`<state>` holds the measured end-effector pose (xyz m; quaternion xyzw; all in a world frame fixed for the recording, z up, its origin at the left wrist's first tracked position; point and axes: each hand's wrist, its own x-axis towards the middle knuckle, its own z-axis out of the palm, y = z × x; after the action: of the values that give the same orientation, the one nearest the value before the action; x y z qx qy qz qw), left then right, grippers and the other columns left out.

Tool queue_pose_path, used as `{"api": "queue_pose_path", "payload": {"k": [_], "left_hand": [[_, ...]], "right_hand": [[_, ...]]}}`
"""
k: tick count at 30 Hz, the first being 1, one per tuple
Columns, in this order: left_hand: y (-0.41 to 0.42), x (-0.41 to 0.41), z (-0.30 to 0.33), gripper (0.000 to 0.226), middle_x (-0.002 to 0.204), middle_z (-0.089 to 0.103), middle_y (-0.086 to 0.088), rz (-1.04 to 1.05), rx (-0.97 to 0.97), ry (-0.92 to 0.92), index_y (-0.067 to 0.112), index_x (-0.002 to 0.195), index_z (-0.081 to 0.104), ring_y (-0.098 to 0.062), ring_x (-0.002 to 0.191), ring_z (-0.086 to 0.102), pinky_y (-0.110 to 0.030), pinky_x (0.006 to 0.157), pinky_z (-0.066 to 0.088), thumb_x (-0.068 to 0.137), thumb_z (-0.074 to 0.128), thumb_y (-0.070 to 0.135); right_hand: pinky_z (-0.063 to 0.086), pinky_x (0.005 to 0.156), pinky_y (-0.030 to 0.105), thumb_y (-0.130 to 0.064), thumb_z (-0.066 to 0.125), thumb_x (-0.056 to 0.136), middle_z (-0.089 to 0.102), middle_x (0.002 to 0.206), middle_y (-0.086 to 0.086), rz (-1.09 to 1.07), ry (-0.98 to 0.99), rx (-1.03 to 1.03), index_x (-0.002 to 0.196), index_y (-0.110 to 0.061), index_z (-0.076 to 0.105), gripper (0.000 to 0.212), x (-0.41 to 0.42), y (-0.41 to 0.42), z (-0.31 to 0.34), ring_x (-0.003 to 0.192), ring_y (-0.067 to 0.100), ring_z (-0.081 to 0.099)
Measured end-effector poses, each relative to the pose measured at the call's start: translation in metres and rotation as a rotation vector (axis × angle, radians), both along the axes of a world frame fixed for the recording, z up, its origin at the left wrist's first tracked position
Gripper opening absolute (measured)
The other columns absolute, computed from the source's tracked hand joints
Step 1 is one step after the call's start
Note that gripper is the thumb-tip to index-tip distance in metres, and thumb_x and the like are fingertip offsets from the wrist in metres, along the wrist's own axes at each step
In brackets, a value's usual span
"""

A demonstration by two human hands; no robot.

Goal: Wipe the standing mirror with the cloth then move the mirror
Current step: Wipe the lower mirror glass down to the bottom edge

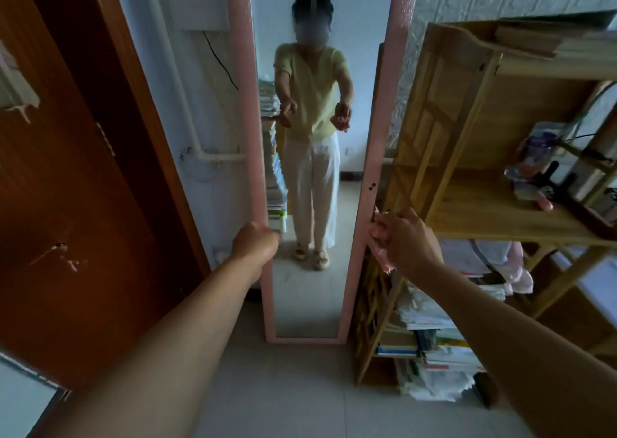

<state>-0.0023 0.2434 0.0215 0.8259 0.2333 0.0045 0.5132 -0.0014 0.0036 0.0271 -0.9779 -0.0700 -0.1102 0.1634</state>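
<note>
With both hands already on the pink frame, this looks like the moving part of the job, not the wiping. The mirror (310, 177) stands upright on the floor tiles (300, 387), long axis vertical, leaning back twd the white wall (160, 70), wedged between the brown door (66, 170) on the left & the wooden shelf (467, 187) on the right. Its right edge sits just beside the shelf's side, maybe touching; can't tell for sure.

Left hand (255, 242) is curled round the left edge of the frame, fingers wrapped behind it & out of sight, about a third of the way up. Right hand (400, 237) is at the right edge at roughly the same height, fingers bunched on the pink cloth (379, 247), w/ the cloth pressed betw palm & frame. Whether those fingers really hook the frame or just hold the cloth against it, can't tell.

Key relation: grips sit on opposite long edges, level w/ each other, low on a tall narrow thing, so most of the mirror is above the hands. Both arms reach about equally far; neither is clearly nearer. I'd judge any lift or drag needs to come straight back twd the person, clear of the shelf, keeping the top from tipping. The cloth in the right grip could make that side slip.
</note>
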Motion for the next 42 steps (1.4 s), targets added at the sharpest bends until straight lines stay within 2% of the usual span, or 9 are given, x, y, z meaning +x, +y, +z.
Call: {"api": "queue_pose_path", "payload": {"k": [5,15,20,25,29,32,36,39,42], "left_hand": [[-0.004,-0.003,-0.009,0.030,0.107,0.067,-0.024,-0.001,-0.017,-0.012,0.000,0.106,0.064,-0.036,0.101,0.064,-0.044,0.085,0.052,0.080,0.053,0.013],[-0.034,0.023,-0.029,0.021,0.102,0.063,-0.006,-0.208,-0.118,-0.011,0.017,0.100,0.058,-0.027,0.101,0.062,-0.039,0.093,0.051,0.082,0.065,0.011],[-0.042,0.038,-0.055,0.015,0.069,0.069,-0.009,-0.209,-0.313,0.127,0.023,0.075,0.056,-0.015,0.058,0.068,-0.012,0.042,0.044,0.086,0.064,0.029],[-0.023,0.069,-0.105,0.019,0.067,0.065,-0.013,-0.043,-0.385,0.242,0.017,0.072,0.057,-0.026,0.066,0.064,-0.040,0.079,0.052,0.091,0.054,0.016],[0.005,0.094,-0.147,0.019,0.089,0.064,-0.010,0.113,-0.509,0.308,0.016,0.085,0.059,-0.024,0.077,0.061,-0.031,0.062,0.054,0.093,0.047,0.003],[0.027,0.108,-0.181,0.014,0.075,0.061,-0.003,0.153,-0.679,0.444,0.015,0.083,0.062,-0.016,0.065,0.055,-0.024,0.053,0.047,0.089,0.053,0.006],[0.040,0.122,-0.223,0.029,0.049,0.059,0.003,0.090,-0.743,0.571,0.018,0.061,0.057,-0.014,0.059,0.048,-0.026,0.066,0.043,0.089,0.049,0.016],[0.048,0.131,-0.267,0.026,0.072,0.062,0.001,0.094,-0.670,0.629,0.019,0.069,0.056,-0.015,0.075,0.053,-0.038,0.089,0.036,0.092,0.045,0.022],[0.051,0.142,-0.297,0.017,0.104,0.063,-0.004,0.069,-0.587,0.627,0.018,0.085,0.060,-0.018,0.093,0.054,-0.037,0.090,0.035,0.092,0.046,0.021]], "right_hand": [[0.055,0.076,0.026,-0.018,0.064,0.090,0.061,0.112,0.003,0.003,0.007,0.024,0.103,-0.016,0.066,0.014,-0.009,0.002,-0.004,0.088,0.011,0.059],[0.054,0.082,0.030,-0.019,0.065,0.091,0.065,0.113,0.006,0.151,0.081,0.091,0.124,-0.019,0.055,0.035,0.033,0.048,-0.043,0.095,0.022,0.065],[0.046,0.062,0.032,-0.027,0.069,0.086,0.063,0.090,0.006,0.237,0.124,0.187,0.103,-0.011,0.041,0.036,0.055,0.075,-0.082,0.074,0.025,0.060],[0.047,0.063,0.032,-0.022,0.075,0.077,0.065,0.087,0.010,0.217,0.227,0.411,0.099,-0.003,0.056,0.035,0.073,0.103,-0.124,0.075,0.024,0.058],[0.046,0.087,0.039,-0.033,0.069,0.078,0.065,0.100,0.011,0.189,0.267,0.431,0.102,-0.006,0.066,0.036,0.086,0.121,-0.166,0.101,0.029,0.055],[0.048,0.092,0.032,-0.027,0.082,0.073,0.054,0.121,0.007,0.273,0.356,0.537,0.120,-0.011,0.060,0.055,0.090,0.136,-0.203,0.108,0.021,0.054],[0.049,0.088,0.026,-0.002,0.075,0.077,0.038,0.134,0.016,0.303,0.271,0.432,0.136,-0.007,0.047,0.066,0.096,0.157,-0.264,0.107,0.023,0.054],[0.060,0.075,0.038,0.012,0.068,0.077,0.053,0.119,0.019,0.207,0.143,0.404,0.126,-0.004,0.059,0.052,0.109,0.169,-0.309,0.091,0.032,0.065],[0.058,0.074,0.038,0.008,0.061,0.084,0.063,0.109,0.015,0.136,0.136,0.447,0.124,-0.005,0.053,0.043,0.123,0.167,-0.340,0.091,0.030,0.066]]}}
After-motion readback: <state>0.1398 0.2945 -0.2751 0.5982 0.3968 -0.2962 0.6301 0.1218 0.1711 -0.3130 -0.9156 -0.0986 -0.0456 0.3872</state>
